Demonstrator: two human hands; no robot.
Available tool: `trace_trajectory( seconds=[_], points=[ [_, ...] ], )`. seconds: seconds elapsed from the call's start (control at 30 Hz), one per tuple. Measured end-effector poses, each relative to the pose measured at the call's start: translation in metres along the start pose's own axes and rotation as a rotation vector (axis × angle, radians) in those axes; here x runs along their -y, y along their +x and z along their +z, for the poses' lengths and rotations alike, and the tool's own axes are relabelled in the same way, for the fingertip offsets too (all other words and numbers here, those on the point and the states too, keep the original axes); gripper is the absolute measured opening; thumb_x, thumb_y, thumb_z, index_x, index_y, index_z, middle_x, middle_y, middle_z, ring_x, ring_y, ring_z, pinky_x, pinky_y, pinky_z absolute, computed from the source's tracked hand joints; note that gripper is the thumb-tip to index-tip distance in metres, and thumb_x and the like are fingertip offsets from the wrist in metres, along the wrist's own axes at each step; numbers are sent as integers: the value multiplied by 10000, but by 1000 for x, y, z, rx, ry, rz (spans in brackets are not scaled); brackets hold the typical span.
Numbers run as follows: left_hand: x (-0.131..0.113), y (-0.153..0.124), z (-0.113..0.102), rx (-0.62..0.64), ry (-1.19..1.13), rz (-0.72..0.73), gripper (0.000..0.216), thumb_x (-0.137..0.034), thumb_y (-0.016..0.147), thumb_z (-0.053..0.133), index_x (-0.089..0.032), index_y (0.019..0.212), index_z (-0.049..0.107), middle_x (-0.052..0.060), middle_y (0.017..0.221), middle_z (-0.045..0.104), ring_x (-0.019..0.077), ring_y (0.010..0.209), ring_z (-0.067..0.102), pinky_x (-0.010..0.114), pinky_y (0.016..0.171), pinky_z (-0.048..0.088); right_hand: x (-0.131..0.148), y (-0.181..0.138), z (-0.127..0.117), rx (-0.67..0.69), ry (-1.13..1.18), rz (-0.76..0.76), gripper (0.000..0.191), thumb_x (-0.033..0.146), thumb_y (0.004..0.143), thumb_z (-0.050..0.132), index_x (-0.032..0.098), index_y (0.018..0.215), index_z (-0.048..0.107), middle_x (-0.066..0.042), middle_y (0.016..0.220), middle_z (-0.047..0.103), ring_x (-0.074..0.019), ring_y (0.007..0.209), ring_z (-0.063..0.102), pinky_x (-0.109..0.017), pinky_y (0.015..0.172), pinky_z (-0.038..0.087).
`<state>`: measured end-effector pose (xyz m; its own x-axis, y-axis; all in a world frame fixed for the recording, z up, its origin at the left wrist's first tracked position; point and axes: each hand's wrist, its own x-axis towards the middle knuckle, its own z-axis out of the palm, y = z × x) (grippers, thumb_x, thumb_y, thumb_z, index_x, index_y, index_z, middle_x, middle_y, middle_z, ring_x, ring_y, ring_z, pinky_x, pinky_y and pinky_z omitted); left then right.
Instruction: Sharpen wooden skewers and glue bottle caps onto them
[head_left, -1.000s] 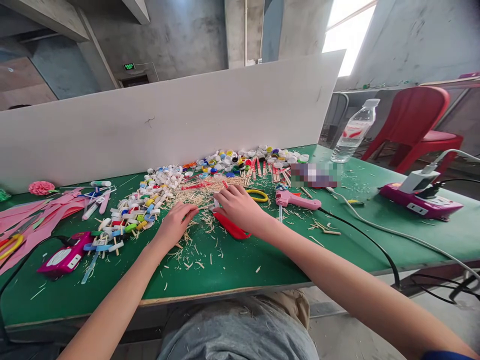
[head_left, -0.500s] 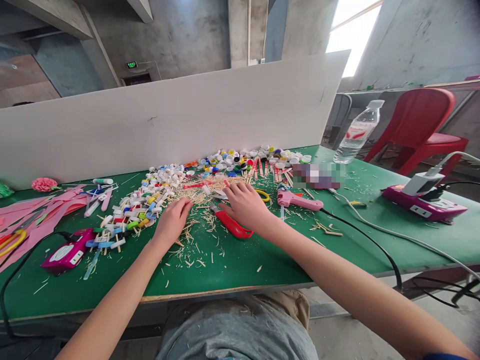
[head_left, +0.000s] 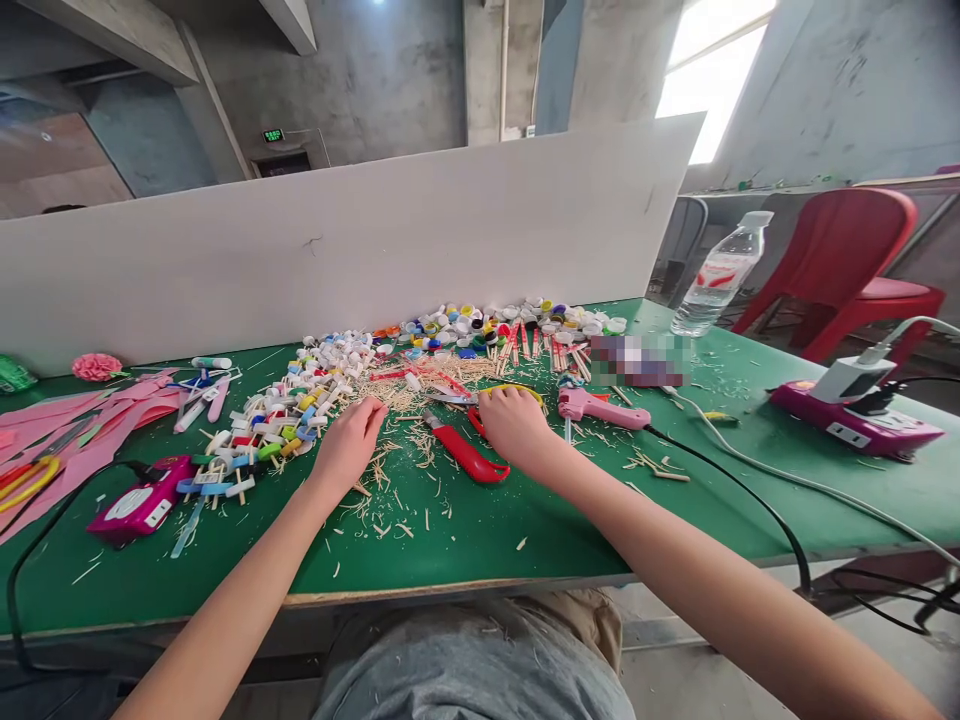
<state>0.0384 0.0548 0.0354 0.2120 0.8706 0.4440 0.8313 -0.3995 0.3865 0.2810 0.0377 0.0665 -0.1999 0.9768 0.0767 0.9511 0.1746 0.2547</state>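
Observation:
My left hand (head_left: 349, 440) lies palm down on a scatter of wood slivers (head_left: 397, 400), its fingers bent and pressed together; what they hold, if anything, is hidden. My right hand (head_left: 514, 420) sits just right of it, fingers curled onto the upper handle of a red-handled cutter (head_left: 469, 455) lying on the green table (head_left: 465, 540). Yellow scissor handles (head_left: 517, 388) peek out beyond my right knuckles. A row of caps glued on sticks (head_left: 277, 420) lies left of my left hand.
Loose bottle caps (head_left: 480, 325) pile against a white board (head_left: 337, 240). A pink glue gun (head_left: 600, 408) with a black cord, a water bottle (head_left: 716, 275) and a magenta power strip (head_left: 855, 420) are on the right. Pink paper (head_left: 75, 420) and another magenta unit (head_left: 135, 505) are on the left.
My right hand went from a small white piece to lying spread over the slivers, then shifted right and curled onto the red cutter's handle. My left hand barely moved.

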Motion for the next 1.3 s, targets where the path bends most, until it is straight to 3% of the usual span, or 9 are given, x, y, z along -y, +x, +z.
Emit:
trace_trajectory(
  seconds=[0.27, 0.53, 0.73, 1.0, 1.13, 1.3],
  points=[
    [0, 0, 0, -16, 13, 13, 221, -328, 975, 399, -199, 893, 558, 30, 796, 616, 149, 655, 556, 248, 552, 374, -3, -1, -2, 13, 9, 104, 340, 128, 917, 407, 49, 1161, 629, -253, 1153, 644, -320, 1051, 601, -375, 803, 415],
    [2, -1, -1, -16, -13, 30, 233, -340, 976, 395, -203, 864, 547, 10, 726, 578, 133, 588, 507, 238, 534, 356, -7, -1, -7, 11, 36, 90, 366, 87, 889, 415, 78, 1185, 630, -232, 1218, 620, -303, 1122, 563, -359, 830, 405],
    [3, -1, 0, 24, -18, 7, 233, -348, 981, 383, -205, 903, 551, 16, 764, 590, 132, 588, 510, 239, 524, 346, -9, 1, -10, 63, 73, 112, 319, 57, 859, 456, 89, 1119, 639, -205, 1053, 698, -261, 1016, 642, -305, 743, 427],
    [-1, 0, -2, 30, -19, 1, 208, -328, 978, 395, -205, 870, 524, 9, 759, 584, 129, 592, 508, 239, 529, 335, -8, 3, -9, 70, 124, 120, 268, 147, 932, 435, 94, 1042, 674, -184, 993, 721, -262, 965, 681, -296, 699, 452],
    [0, 0, -2, 23, -25, 3, 208, -333, 980, 393, -208, 871, 518, 7, 755, 579, 126, 581, 496, 237, 524, 333, -9, 4, -12, 14, 138, 93, 267, 92, 912, 435, 104, 1004, 686, -168, 1014, 715, -263, 982, 668, -302, 713, 443],
    [2, -1, -1, -25, -28, 23, 223, -349, 980, 396, -210, 867, 527, 5, 728, 575, 135, 597, 507, 240, 538, 341, -6, 10, -9, -108, 165, 8, 370, 235, 1015, 312, 122, 1101, 653, -164, 1094, 680, -242, 1019, 631, -311, 789, 430]
  ],
)
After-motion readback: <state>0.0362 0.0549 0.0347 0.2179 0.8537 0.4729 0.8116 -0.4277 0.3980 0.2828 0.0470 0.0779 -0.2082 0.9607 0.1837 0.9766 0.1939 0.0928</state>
